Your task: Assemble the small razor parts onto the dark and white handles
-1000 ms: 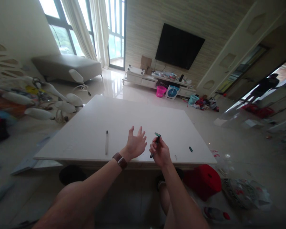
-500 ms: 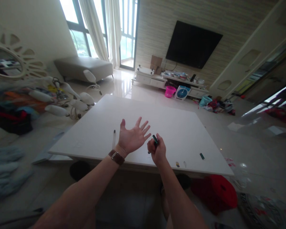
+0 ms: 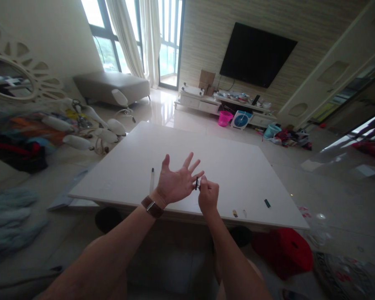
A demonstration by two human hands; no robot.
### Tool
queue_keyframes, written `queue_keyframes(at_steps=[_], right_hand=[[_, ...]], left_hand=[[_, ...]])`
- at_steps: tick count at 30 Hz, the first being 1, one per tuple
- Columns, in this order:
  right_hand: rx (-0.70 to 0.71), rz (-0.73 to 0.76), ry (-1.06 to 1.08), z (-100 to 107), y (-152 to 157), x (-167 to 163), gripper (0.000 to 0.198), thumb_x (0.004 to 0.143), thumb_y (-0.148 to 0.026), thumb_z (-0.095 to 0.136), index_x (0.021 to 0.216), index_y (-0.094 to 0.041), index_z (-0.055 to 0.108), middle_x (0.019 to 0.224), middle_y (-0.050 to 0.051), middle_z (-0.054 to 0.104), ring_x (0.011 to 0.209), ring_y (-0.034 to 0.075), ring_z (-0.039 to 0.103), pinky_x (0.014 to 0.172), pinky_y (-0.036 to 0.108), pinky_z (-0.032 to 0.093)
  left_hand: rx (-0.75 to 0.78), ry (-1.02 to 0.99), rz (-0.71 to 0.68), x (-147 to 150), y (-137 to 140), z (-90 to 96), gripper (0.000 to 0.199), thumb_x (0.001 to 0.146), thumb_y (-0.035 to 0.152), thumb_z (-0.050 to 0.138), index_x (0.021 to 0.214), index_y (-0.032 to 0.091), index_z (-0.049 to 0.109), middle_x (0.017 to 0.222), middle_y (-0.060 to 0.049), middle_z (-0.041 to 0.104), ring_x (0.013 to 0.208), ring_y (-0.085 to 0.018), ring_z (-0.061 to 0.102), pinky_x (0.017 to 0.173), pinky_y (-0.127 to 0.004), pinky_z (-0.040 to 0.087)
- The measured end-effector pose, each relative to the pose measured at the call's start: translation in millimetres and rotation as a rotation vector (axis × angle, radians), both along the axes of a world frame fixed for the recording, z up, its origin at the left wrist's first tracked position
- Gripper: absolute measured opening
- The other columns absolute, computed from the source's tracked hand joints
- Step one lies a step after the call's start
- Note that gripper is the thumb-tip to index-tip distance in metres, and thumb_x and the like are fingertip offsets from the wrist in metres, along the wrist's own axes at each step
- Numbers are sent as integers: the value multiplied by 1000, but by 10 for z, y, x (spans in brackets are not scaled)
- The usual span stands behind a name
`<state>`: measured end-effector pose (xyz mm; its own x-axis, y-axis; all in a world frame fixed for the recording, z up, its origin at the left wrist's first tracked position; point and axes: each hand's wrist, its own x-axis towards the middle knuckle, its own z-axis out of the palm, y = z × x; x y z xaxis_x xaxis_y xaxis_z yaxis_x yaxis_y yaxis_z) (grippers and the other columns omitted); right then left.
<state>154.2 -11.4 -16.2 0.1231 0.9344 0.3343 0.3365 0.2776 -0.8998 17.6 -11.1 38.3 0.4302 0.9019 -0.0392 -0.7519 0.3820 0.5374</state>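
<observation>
We see a small dark razor (image 3: 196, 183) above the white bench (image 3: 237, 166), pinched tight in the right hand (image 3: 208, 195). Its end touches the left hand (image 3: 176, 183), which is spread wide, palm up. A pen (image 3: 151, 180) lies nearby.

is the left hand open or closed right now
Open. The left hand is palm up with fingers spread above the white table, holding nothing; the right hand pinches a small dark object beside it.
</observation>
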Motion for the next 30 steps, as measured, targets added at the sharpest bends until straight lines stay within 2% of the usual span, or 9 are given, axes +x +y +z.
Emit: queue_keyframes(at_steps=[3,8,11,15,20,23,25,27,30], right_hand=[[-49,23,204,14,10,-62,53,91,-50,51,48,-21,41,47,-2,39,48,12,33,50,29,23],[-232,145,848,147,79,-41,59,89,-63,44,48,-22,31,43,-6,24,39,9,20,39,26,18],[-284,261,1050,232,130,58,61,88,-70,44,52,-21,45,48,-5,34,38,7,24,37,23,22],[-291,183,1076,252,201,163,58,83,-77,49,81,-22,67,75,3,61,52,10,48,35,20,23],[-293,203,1009,212,251,226,75,81,-88,31,88,-25,70,85,7,64,63,14,53,32,19,26],[-303,240,1039,251,227,259,57,85,-76,46,99,-27,72,107,8,67,80,15,61,30,16,24],[-316,360,1059,311,184,273,40,88,-59,56,110,-29,70,129,5,63,104,18,63,38,15,38],[-294,499,1074,379,125,273,37,89,-47,57,123,-34,65,144,1,54,125,22,55,64,24,57],[-226,598,1090,462,37,252,49,86,-42,53,134,-41,56,151,-3,47,139,23,43,105,48,48]], left_hand=[[-3,2,-31,22,-27,-9,82,76,85,38,144,39,48,155,0,41,131,-32,50,105,-48,42],[-17,-56,-14,86,-57,6,80,79,81,39,144,35,49,153,-2,44,136,-30,46,110,-46,39],[4,-25,57,97,-40,45,79,79,79,39,144,34,46,152,-3,46,142,-30,40,109,-47,40],[62,12,184,70,7,52,73,80,76,41,141,35,48,150,-2,48,144,-28,37,109,-49,40],[89,-2,238,64,29,-8,67,81,72,44,136,36,52,147,-2,51,144,-28,38,110,-50,39],[83,-27,227,83,13,-11,66,83,70,42,138,34,51,149,-2,50,144,-28,38,110,-50,39],[79,-19,224,93,0,1,67,84,70,41,139,34,51,150,-1,49,144,-28,38,110,-50,40],[78,9,223,94,-13,14,67,84,71,40,139,35,51,151,0,48,144,-28,38,109,-48,42],[70,12,207,90,-35,31,68,85,72,35,141,35,50,153,1,46,145,-27,36,109,-46,42]])
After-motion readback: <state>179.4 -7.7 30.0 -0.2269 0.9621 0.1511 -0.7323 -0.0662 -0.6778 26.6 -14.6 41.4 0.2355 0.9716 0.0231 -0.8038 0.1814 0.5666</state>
